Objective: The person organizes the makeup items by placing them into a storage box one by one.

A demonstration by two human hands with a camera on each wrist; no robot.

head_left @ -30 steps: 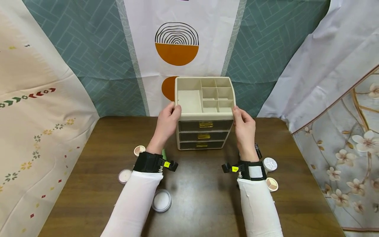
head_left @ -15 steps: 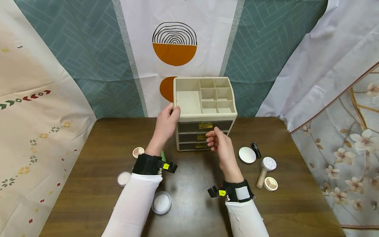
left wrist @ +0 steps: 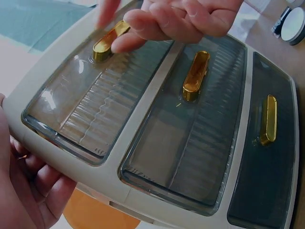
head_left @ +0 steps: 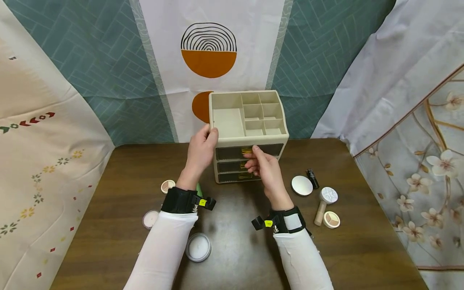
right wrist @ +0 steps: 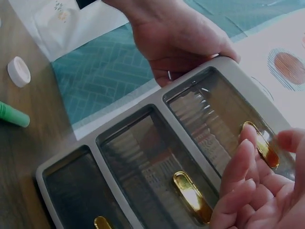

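Observation:
A cream desktop organizer (head_left: 250, 141) with open compartments on top and three dark see-through drawers stands upright at the table's back. My left hand (head_left: 200, 151) grips its upper left edge, thumb on top and the other fingers around the side. In front of the top drawer (head_left: 227, 153) is my right hand (head_left: 267, 171), its fingers loosely bent. One fingertip touches the drawer's gold handle (left wrist: 106, 45), while the thumb looks apart from it. All three drawers are pushed in. The middle drawer's handle (left wrist: 196, 76) shows below the right hand.
On the right lie a white round compact (head_left: 302, 185), a black tube (head_left: 312, 179), a white-lidded beige bottle (head_left: 320, 213) and a tri-colour concealer pot (head_left: 331, 220). At left are another pot (head_left: 167, 185), a round jar (head_left: 150, 219), a larger jar (head_left: 198, 247) and a green tube (right wrist: 14, 114).
My right hand has let go of the organizer's right edge and moved left and down, then slightly up to the top drawer's handle. The left hand keeps its grip.

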